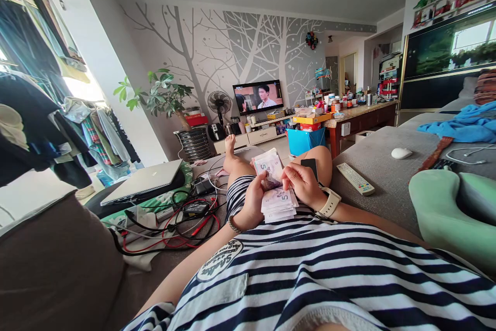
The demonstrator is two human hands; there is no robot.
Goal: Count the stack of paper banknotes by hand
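Paper banknotes [279, 198], pale mauve and printed with a large 5, are bent across the middle, their lower ends fanned in uneven layers above a navy-and-white striped shirt [310, 264]. With the notes taken as the clock's centre, the left hand [253, 198] is placed at 8 o'clock; the stack is gripped by it, the thumb laid across the bend and the fingers largely hidden beneath. At 3 o'clock the right hand [304, 184] is curled nearly closed, its fingertips touching the notes' right edge; whether a single note is pinched cannot be told. A smooth, flat black phone [310, 164] is seen at 2 o'clock, and a slim white remote [355, 178] is laid on grey, coarse-woven upholstery [382, 166] at 3. Glossy cables [186, 217] are tangled at 8, beside a flat silver laptop [143, 181]. At 10 o'clock a leafy plant [163, 94] is held in a ribbed black pot [196, 145]. Red packaging [310, 127] is seen atop a blue bin [306, 141] at 1 o'clock; jars [336, 104] are crowded on a wooden desk [364, 125] near 2.
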